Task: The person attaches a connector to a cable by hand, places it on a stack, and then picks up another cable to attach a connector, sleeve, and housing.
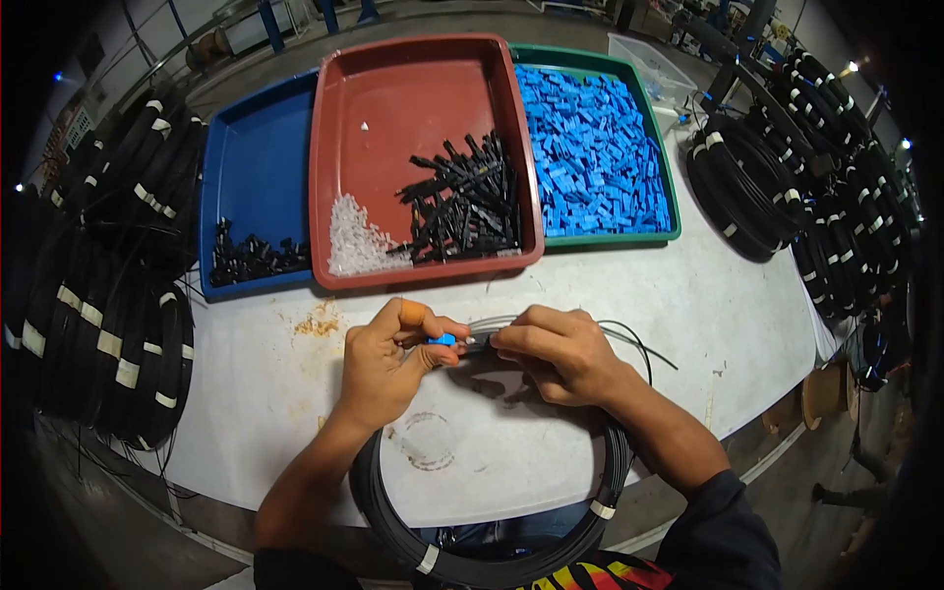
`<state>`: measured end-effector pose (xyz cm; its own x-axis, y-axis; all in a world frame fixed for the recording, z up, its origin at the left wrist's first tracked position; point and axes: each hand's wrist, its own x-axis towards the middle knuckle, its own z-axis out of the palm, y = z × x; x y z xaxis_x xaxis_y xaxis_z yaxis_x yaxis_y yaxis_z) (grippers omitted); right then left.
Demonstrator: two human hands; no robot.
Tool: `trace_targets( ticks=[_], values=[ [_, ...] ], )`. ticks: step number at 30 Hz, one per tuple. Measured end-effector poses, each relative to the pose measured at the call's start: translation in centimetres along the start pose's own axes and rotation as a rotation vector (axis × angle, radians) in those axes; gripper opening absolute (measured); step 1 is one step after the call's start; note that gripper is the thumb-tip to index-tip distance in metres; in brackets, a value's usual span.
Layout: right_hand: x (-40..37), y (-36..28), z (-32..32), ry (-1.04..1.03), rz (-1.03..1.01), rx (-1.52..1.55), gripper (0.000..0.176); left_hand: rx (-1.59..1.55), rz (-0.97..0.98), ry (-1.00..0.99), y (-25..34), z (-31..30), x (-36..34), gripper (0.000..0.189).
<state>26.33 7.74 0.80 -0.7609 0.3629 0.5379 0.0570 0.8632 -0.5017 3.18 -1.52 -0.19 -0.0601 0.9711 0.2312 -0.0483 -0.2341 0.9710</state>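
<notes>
My left hand (391, 356) is closed, pinching a small blue plastic connector piece (443, 339) between thumb and fingertips. An orange band wraps one of its fingers. Just to the right, my right hand (560, 352) pinches the end of a thin cable, its tip pointing toward the blue piece, with only a small gap between the hands. This cable belongs to a black coil (617, 462) bound with white tape, which loops below my hands over the table's near edge. Loose grey-black cable strands (629, 339) stick out behind my right hand.
Behind my hands stand a red tray (327, 147) with black connector parts and clear small pieces, a blue tray (258, 123) with black parts, and a green tray (672, 202) full of blue pieces. Taped cable coils (118, 344) pile up at left; more coils (747, 187) hang at right.
</notes>
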Motion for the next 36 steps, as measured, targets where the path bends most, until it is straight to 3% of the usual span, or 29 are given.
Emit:
trace_targets(
  ticks=[7,9,12,20,22,25,36],
  values=[
    [0.4,0.0,0.2,0.099,-0.009,-0.020,0.043,-0.039,0.030,-0.009,0.1,-0.2,0.1,0.034],
    [0.5,-0.1,0.0,0.073,-0.024,-0.049,0.025,-0.030,0.076,0.010,-0.6,-0.3,0.0,0.033],
    [0.4,0.1,0.2,0.102,-0.002,-0.024,0.021,0.047,0.131,0.009,-0.2,-0.4,-0.1,0.033],
    [0.4,0.3,0.6,0.126,0.014,0.027,0.022,0.197,0.212,-0.020,-0.3,-0.4,-0.2,0.025],
    [0.4,0.2,0.6,0.115,0.015,0.026,0.022,0.108,0.077,0.019,0.5,0.0,-0.3,0.018],
    [0.4,0.1,0.6,0.137,0.024,0.043,0.021,0.053,0.025,0.028,0.8,-0.1,-0.4,0.014],
    [0.6,0.3,0.5,0.242,-0.051,-0.145,0.023,0.135,0.019,-0.001,-0.5,-0.7,-0.4,0.027]
  ],
)
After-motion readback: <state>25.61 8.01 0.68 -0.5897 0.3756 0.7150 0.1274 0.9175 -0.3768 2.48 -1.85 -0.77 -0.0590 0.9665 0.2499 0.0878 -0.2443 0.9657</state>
